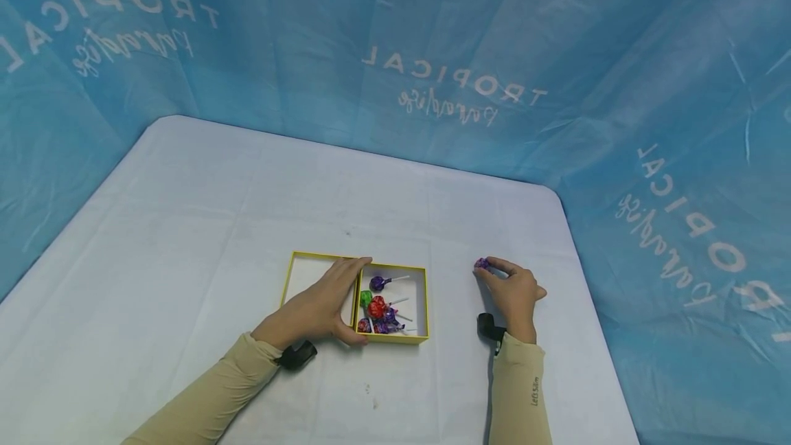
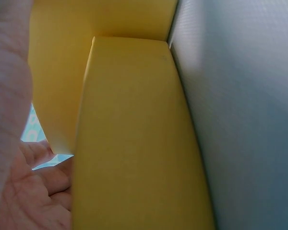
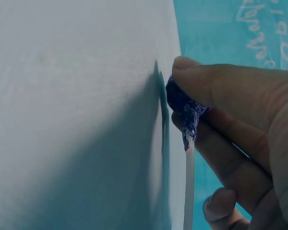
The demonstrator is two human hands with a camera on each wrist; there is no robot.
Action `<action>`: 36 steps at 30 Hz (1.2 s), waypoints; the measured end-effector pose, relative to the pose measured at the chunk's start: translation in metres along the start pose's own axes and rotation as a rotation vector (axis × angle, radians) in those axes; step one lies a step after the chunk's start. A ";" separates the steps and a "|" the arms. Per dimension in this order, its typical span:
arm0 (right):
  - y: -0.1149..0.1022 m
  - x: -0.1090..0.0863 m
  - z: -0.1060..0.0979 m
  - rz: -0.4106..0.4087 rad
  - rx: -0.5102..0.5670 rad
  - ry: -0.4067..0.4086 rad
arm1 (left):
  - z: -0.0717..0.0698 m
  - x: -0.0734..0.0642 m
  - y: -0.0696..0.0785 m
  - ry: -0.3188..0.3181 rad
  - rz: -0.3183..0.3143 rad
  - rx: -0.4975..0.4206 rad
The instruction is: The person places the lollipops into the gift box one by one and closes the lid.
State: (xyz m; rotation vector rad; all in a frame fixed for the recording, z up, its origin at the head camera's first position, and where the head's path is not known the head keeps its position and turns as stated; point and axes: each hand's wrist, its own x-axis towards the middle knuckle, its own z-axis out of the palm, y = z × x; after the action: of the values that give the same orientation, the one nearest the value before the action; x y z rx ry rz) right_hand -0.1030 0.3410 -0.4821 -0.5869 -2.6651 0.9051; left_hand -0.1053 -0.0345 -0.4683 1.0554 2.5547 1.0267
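My left hand (image 1: 318, 307) spans the left side of a yellow-rimmed box (image 1: 395, 338), thumb at its near corner and fingers at the far rim. Several wrapped lollipops lie inside, among them a red one (image 1: 377, 306), a green one (image 1: 367, 298) and a purple one (image 1: 377, 283). Up close in the left wrist view are yellow walls (image 2: 134, 124). To the right of the box, my right hand (image 1: 516, 294) pinches a purple-wrapped lollipop (image 3: 178, 98) by its head between thumb and fingers. Its white stick (image 3: 189, 187) points down in the right wrist view.
A second shallow yellow-edged tray (image 1: 303, 277) with a white inside adjoins the box on its left, partly hidden under the left hand. Both stand on a white-covered table (image 1: 371, 191). Blue printed sheets (image 1: 309, 40) hang behind the table and at its sides.
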 end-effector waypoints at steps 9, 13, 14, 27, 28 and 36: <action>-0.006 -0.002 0.001 -0.044 0.012 0.027 | 0.000 0.001 0.000 0.007 0.009 0.006; -0.010 -0.005 0.002 -0.081 0.005 0.035 | 0.001 0.001 0.000 0.006 0.009 -0.002; -0.011 -0.005 0.002 -0.093 0.004 0.036 | 0.001 0.001 0.000 0.004 0.005 -0.003; -0.032 -0.013 0.012 -0.174 -0.050 -0.009 | 0.002 0.001 0.000 0.007 0.004 0.005; -0.034 -0.014 0.013 -0.183 -0.057 -0.015 | 0.002 0.000 0.000 0.006 0.003 0.005; -0.047 -0.018 0.018 -0.280 -0.039 -0.039 | 0.002 0.001 -0.001 0.017 0.012 0.014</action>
State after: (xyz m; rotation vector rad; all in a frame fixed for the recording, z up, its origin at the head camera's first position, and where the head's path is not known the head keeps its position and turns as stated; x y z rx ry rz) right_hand -0.1076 0.2892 -0.4688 -0.1968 -2.7137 0.7919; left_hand -0.1057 -0.0334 -0.4706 1.0715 2.5759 1.0258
